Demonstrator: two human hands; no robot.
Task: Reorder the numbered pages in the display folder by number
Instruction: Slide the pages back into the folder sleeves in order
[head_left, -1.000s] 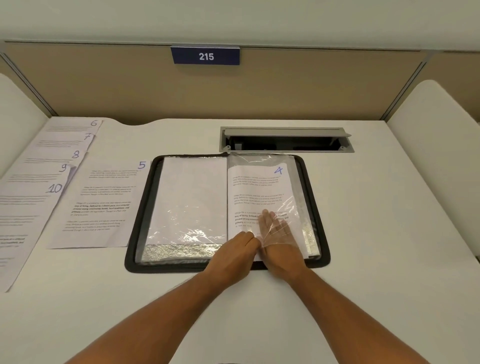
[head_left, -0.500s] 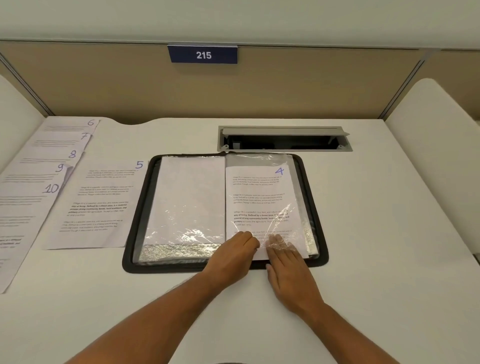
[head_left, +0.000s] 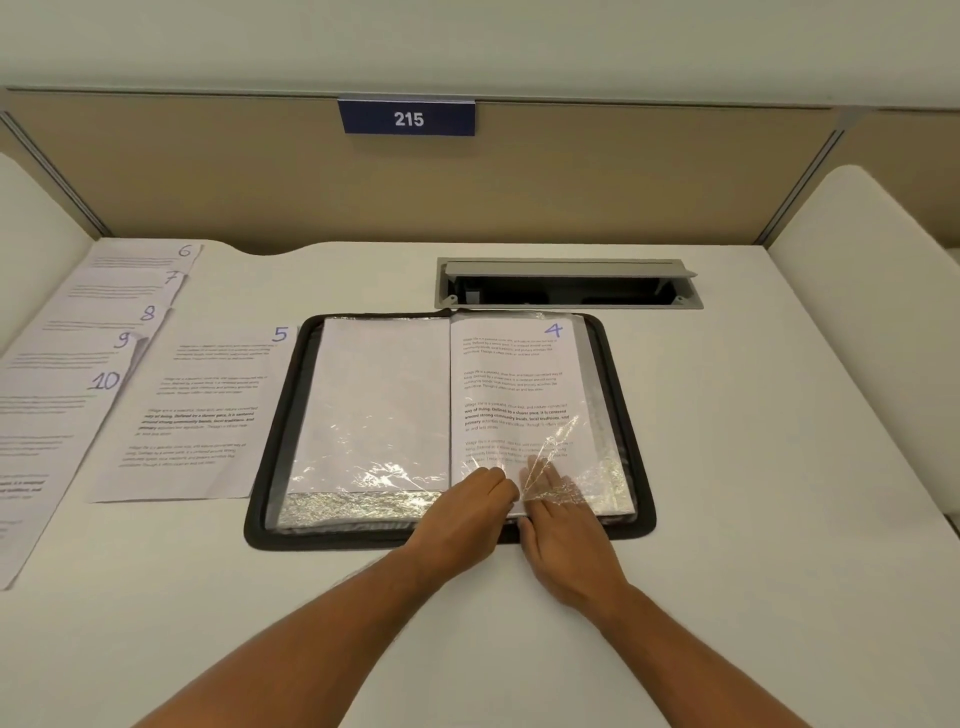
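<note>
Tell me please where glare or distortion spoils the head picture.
Head view: glare glints on the plastic sleeve over page 4 near the right hand, blurring the lowest text; wide-angle lens bends the desk edges.

Black display folder (head_left: 636, 415) lies open, page 4 (head_left: 514, 384) sleeved right; pages 5–10 (head_left: 156, 395) lie left.

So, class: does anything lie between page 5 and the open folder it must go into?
Nothing visible does: page 5 lies on bare desk directly beside the folder, with no object between them.
</note>
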